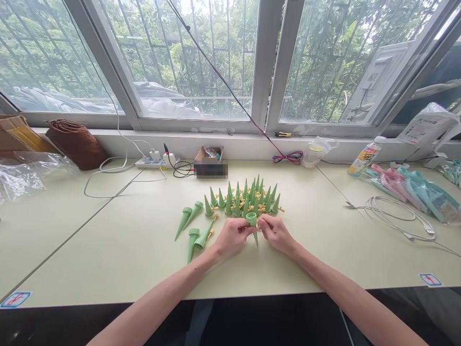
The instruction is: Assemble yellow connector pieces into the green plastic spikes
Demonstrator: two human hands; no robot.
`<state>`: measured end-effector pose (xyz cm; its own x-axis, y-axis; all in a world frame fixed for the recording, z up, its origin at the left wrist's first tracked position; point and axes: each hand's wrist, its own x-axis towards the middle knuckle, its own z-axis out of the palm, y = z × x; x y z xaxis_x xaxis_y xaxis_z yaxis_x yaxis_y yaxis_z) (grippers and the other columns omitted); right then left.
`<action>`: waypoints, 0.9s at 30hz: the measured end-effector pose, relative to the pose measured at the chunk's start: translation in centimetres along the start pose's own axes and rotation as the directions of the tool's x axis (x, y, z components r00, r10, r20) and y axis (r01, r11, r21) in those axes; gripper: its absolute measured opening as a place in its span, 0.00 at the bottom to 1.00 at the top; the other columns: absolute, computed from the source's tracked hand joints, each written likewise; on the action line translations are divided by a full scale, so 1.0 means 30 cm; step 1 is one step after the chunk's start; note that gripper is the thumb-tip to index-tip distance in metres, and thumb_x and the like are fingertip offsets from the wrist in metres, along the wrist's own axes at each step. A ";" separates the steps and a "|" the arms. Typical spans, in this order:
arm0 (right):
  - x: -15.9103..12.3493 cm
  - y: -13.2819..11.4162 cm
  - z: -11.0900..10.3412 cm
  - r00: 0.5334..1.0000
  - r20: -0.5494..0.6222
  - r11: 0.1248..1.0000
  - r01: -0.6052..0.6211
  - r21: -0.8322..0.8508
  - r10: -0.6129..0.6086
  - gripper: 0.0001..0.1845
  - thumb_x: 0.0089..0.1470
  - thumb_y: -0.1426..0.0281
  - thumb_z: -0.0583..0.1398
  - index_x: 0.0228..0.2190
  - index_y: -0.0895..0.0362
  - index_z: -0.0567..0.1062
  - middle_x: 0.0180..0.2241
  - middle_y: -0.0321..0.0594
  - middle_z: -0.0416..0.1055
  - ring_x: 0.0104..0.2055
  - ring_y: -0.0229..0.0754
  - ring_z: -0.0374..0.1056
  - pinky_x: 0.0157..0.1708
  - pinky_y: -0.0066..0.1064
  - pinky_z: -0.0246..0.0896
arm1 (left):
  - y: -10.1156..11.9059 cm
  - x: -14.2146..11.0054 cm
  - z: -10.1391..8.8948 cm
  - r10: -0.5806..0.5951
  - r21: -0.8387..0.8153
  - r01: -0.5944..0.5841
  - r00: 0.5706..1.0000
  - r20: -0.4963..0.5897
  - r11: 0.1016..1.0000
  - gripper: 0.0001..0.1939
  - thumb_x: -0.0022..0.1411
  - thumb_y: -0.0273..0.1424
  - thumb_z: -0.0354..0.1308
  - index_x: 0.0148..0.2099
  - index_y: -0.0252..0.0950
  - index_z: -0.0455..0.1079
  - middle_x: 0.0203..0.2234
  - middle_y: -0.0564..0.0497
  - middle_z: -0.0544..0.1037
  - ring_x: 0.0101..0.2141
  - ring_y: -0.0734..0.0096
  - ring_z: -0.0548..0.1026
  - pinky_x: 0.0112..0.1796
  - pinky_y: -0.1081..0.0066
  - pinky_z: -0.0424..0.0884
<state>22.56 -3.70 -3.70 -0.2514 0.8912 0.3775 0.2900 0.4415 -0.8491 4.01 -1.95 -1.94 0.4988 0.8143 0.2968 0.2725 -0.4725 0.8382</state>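
Note:
My left hand (235, 236) grips a green plant watering spike (251, 219), its round open end up and its pointed tip down. Close against the right side of that spike, my right hand (275, 232) is closed in a pinch. A hint of yellow shows at its fingertips, but what they hold is mostly hidden. Just beyond my hands stands a cluster of green watering spikes (237, 205), points up, with small yellow valves at their sides. Left of my left hand, several loose spikes (193, 235) lie on the table; one (204, 236) has yellow parts beside it.
At the table's back are a small box (211, 166), a power strip (151, 163) and a coiled dark cable (288, 157). On the right lie a white cable (396, 216), bagged pink and teal items (414, 187) and a bottle (367, 156). A brown bundle (75, 144) rests back left.

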 end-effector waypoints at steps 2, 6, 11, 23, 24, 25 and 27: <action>0.000 -0.001 0.001 1.000 0.001 1.000 -0.003 0.011 0.003 0.23 0.67 0.57 0.49 0.22 0.54 0.58 0.17 0.30 0.53 0.19 0.34 0.49 0.21 0.28 0.46 | 0.001 -0.001 0.001 0.021 0.003 -0.021 1.000 -0.001 1.000 0.17 0.65 0.35 0.57 0.25 0.32 0.69 0.16 0.55 0.66 0.19 0.78 0.61 0.23 0.74 0.58; 0.002 -0.003 0.002 1.000 -0.009 1.000 -0.001 0.013 0.001 0.24 0.67 0.55 0.49 0.22 0.54 0.58 0.17 0.30 0.55 0.19 0.34 0.50 0.21 0.28 0.47 | 0.002 0.000 0.002 -0.006 -0.009 0.005 1.000 -0.010 1.000 0.19 0.65 0.36 0.57 0.23 0.33 0.65 0.16 0.56 0.66 0.19 0.78 0.62 0.22 0.74 0.59; 0.005 0.001 0.005 1.000 -0.021 1.000 0.003 0.004 -0.002 0.25 0.67 0.54 0.49 0.22 0.54 0.58 0.17 0.30 0.55 0.19 0.34 0.50 0.20 0.27 0.48 | 0.008 0.006 -0.008 -0.126 -0.143 0.134 0.990 0.064 0.981 0.20 0.66 0.39 0.55 0.24 0.36 0.59 0.15 0.56 0.67 0.18 0.76 0.66 0.21 0.75 0.62; 0.009 -0.020 -0.013 0.998 0.043 0.996 0.057 -0.067 -0.054 0.30 0.68 0.52 0.46 0.25 0.58 0.72 0.20 0.35 0.65 0.20 0.34 0.53 0.24 0.27 0.52 | 0.015 0.024 -0.031 -0.229 -0.364 0.330 0.928 0.293 0.871 0.23 0.66 0.50 0.51 0.35 0.33 0.69 0.23 0.51 0.75 0.16 0.79 0.65 0.18 0.76 0.61; 0.008 -0.016 -0.013 0.998 0.036 0.997 0.056 -0.062 -0.053 0.30 0.68 0.52 0.46 0.25 0.58 0.72 0.19 0.35 0.65 0.20 0.34 0.53 0.24 0.28 0.52 | 0.018 0.026 -0.032 -0.235 -0.379 0.343 0.924 0.303 0.859 0.24 0.66 0.50 0.51 0.36 0.33 0.69 0.26 0.50 0.76 0.16 0.80 0.64 0.17 0.76 0.60; 0.008 -0.012 -0.012 0.998 0.027 0.997 0.057 -0.057 -0.056 0.30 0.68 0.52 0.46 0.25 0.57 0.72 0.19 0.35 0.64 0.20 0.34 0.53 0.24 0.28 0.53 | 0.022 0.028 -0.034 -0.237 -0.393 0.353 0.920 0.313 0.849 0.24 0.65 0.51 0.52 0.36 0.33 0.69 0.28 0.49 0.77 0.16 0.81 0.64 0.17 0.77 0.60; 0.008 -0.002 -0.011 0.998 0.011 0.996 0.065 -0.056 -0.064 0.30 0.68 0.52 0.46 0.25 0.57 0.72 0.18 0.33 0.62 0.19 0.34 0.53 0.24 0.28 0.53 | 0.028 0.031 -0.038 -0.241 -0.407 0.364 0.915 0.323 0.837 0.23 0.65 0.51 0.52 0.36 0.33 0.68 0.30 0.49 0.77 0.16 0.82 0.63 0.16 0.77 0.59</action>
<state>22.78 -3.49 -3.45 -0.2794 0.8597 0.4275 0.3247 0.5036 -0.8006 3.75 -1.21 -0.45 0.6561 0.7506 -0.0782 0.0749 0.0383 0.9965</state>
